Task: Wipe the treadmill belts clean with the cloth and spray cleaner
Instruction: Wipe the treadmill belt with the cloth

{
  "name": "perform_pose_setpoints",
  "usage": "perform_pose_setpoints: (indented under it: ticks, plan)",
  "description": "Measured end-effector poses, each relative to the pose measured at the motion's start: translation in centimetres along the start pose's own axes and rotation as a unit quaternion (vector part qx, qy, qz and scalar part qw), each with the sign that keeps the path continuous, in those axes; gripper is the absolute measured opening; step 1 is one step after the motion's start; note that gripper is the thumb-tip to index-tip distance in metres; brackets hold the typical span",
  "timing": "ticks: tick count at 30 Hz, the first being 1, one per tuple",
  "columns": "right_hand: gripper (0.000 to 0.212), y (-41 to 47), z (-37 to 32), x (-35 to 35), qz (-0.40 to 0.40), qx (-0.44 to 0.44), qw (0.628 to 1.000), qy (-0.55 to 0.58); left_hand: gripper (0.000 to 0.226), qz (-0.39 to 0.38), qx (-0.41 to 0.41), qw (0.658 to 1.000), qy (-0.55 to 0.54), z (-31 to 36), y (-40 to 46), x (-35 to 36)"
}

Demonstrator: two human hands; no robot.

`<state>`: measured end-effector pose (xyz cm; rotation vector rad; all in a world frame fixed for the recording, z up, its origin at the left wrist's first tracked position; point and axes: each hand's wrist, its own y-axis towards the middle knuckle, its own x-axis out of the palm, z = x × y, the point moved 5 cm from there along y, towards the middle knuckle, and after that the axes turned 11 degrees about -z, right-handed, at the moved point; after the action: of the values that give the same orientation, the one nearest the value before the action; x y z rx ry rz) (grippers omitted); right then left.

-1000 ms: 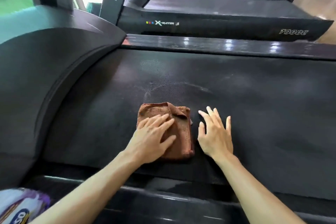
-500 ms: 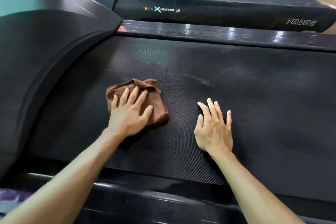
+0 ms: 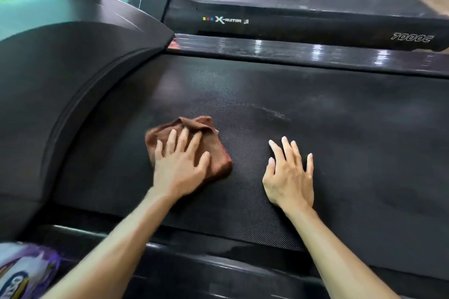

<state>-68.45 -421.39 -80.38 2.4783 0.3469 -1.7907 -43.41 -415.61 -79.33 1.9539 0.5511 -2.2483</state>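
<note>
Under the left hand [image 3: 181, 167] lies the crumpled brown terry cloth [image 3: 192, 136], flat on the black textured treadmill belt [image 3: 340, 153]; its bunched folds stick out beyond the fingertips, and its right corner reaches toward the right hand [image 3: 289, 175] without touching it. A strip of bare belt separates the cloth from that hand. Just beyond the right hand's fingertips, a faint pale streak [image 3: 272, 111] marks the belt.

The palm and fingers hide the near part of the cloth. The left hand and cloth are slightly blurred, so the cloth's left edge is hard to trace. Below the left forearm, at the corner of the view, a white and purple printed package [image 3: 21, 272] is cut off and blurred; what it is cannot be told. No spray cleaner can be made out with certainty.

The left hand lies flat with fingers straight and fanned apart, pressing down on the cloth. The right hand rests on the bare belt with fingers straight and spread, thumb out toward the cloth, holding nothing. Beyond both hands runs the glossy black side rail [image 3: 315, 53], and past it a second black treadmill [image 3: 303, 24] lettered "X-RUNNER" and "7000C".
</note>
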Motion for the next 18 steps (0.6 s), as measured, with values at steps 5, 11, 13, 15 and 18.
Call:
perform_pose_setpoints:
  ticks: [5,11,13,15,18]
  plan:
    - [0.054,0.1,0.3,0.0,-0.005,0.005,1.000,0.004,0.076,-0.044,0.138,0.989,0.000,5.5,3.8,-0.5]
    - [0.054,0.1,0.3,0.1,0.001,-0.002,1.000,0.003,0.072,-0.027,-0.082,0.996,-0.025,-6.6,4.6,-1.5]
    - [0.054,0.1,0.2,0.1,0.004,0.000,1.000,0.005,0.072,-0.015,-0.091,0.996,-0.016,-5.3,0.0,-0.6]
    - [0.054,0.0,0.0,0.1,0.003,0.000,1.000,0.005,0.077,0.002,-0.048,0.999,-0.004,-0.9,-3.3,0.5]
    - [0.054,0.1,0.1,0.0,0.003,0.003,1.000,0.002,0.079,-0.022,0.062,0.998,-0.009,5.2,-1.0,0.7]
